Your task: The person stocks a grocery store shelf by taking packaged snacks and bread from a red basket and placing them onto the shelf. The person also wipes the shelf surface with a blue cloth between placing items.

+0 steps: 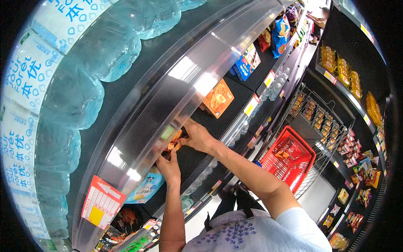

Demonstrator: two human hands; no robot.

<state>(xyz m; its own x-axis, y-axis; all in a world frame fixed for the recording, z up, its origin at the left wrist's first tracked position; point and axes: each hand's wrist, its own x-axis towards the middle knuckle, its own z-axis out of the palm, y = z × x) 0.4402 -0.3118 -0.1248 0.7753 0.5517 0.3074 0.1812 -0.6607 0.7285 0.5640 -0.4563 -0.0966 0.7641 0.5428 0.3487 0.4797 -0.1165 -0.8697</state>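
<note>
Both hands reach onto a black store shelf (pixel 189 157), beneath a clear plastic shelf front. My left hand (pixel 170 169) pinches the lower edge of a small orange-and-dark food package (pixel 172 145). The fingers of my right hand (pixel 197 136) curl around its upper side. Part of this package is hidden behind the plastic and my fingers. An orange food box (pixel 218 99) lies on the shelf beyond my right hand. Nearer to my left hand is a light-blue package (pixel 146 188) bearing writing.
Large bottled-water packs (pixel 91 53) fill the shelf above. A red shopping basket (pixel 285 157) with orange packs inside stands behind my right arm, near a wire rack (pixel 321 116) of packaged goods. Snack shelves (pixel 362 176) line the right. A person (pixel 318 23) is far down the aisle.
</note>
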